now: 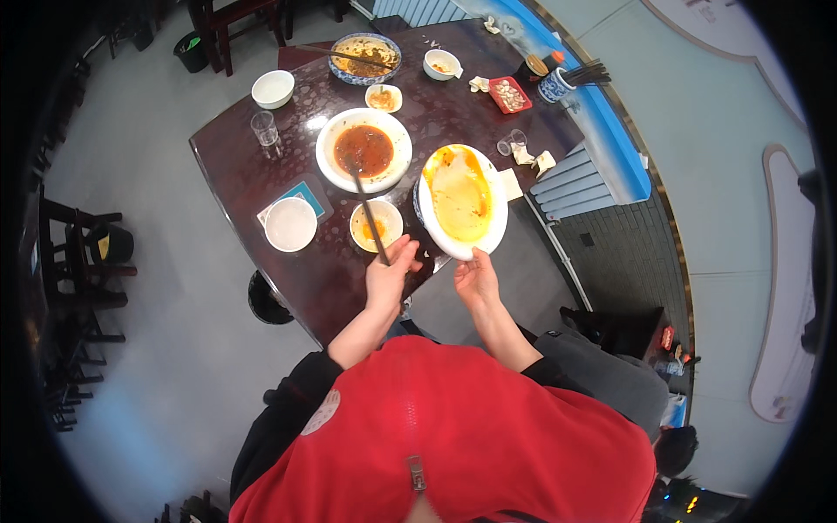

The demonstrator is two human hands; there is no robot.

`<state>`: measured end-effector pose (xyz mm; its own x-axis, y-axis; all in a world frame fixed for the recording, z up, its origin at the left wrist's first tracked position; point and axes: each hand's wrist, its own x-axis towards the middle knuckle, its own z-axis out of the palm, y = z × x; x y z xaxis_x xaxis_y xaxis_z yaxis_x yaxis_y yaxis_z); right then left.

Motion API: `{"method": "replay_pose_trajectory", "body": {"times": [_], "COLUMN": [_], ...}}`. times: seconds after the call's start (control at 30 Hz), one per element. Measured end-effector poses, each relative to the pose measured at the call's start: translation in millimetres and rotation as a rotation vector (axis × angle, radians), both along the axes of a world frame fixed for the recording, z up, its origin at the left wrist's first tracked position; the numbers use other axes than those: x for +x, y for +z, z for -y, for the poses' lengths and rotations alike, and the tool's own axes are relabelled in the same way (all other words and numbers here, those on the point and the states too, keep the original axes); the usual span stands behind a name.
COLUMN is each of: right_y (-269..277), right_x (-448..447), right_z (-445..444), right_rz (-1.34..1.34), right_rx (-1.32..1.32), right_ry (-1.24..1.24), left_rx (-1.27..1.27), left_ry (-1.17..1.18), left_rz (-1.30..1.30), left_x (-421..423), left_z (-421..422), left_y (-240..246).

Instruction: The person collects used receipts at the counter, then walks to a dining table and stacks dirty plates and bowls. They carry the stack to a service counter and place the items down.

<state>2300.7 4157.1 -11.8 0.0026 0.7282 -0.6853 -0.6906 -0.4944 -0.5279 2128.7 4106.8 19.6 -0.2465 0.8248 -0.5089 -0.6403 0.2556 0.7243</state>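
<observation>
My left hand [389, 268] grips a pair of dark chopsticks [368, 212], whose far tips reach into the red-brown broth of a large white bowl [327, 163]. Below the chopsticks a small bowl [356, 235] holds some yellow-orange liquid. In my right hand [477, 278] is the near rim of a white oval plate [500, 225], tilted and smeared with yellow-orange sauce. Part of a blue-patterned bowl shows behind the plate's left edge. Left of the small bowl stands a whitish bowl [291, 224], partly over a teal and white card [307, 196].
Around the dark table [229, 150] are a blue-patterned noodle bowl [335, 65], a white bowl [273, 89], a glass [264, 127], a tipped glass [511, 142], a red tray of garlic [510, 95], crumpled tissues [544, 162] and a chopstick holder [554, 87]. A black bin [265, 304] stands beside the table.
</observation>
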Motion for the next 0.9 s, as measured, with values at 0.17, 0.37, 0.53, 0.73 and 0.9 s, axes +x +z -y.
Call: {"method": "replay_pose_trajectory", "body": {"times": [0.17, 0.37, 0.53, 0.73, 0.9], "right_y": [10.0, 6.8, 0.7, -45.1, -93.0], "right_x": [-19.8, -11.2, 68.9, 137.6, 147.0], "right_z": [9.5, -5.0, -75.9, -219.5, -260.3], "right_rz": [-0.008, -0.035, 0.225, 1.473, 1.611], "right_rx": [0.007, 0.041, 0.099, 0.831, 1.229], "right_ry": [0.018, 0.12, 0.449, 0.716, 0.988], "left_rx": [0.102, 0.041, -0.093, -0.106, -0.263], "left_ry": [0.079, 0.123, 0.189, 0.195, 0.155], "left_rz": [0.003, 0.056, -0.116, -0.244, -0.303], "left_x": [19.7, 30.1, 31.1, 29.9, 35.1], "left_z": [-21.4, -33.8, -58.8, -73.5, -76.2], "left_y": [-13.7, -8.4, -15.4, -17.2, -1.6]}}
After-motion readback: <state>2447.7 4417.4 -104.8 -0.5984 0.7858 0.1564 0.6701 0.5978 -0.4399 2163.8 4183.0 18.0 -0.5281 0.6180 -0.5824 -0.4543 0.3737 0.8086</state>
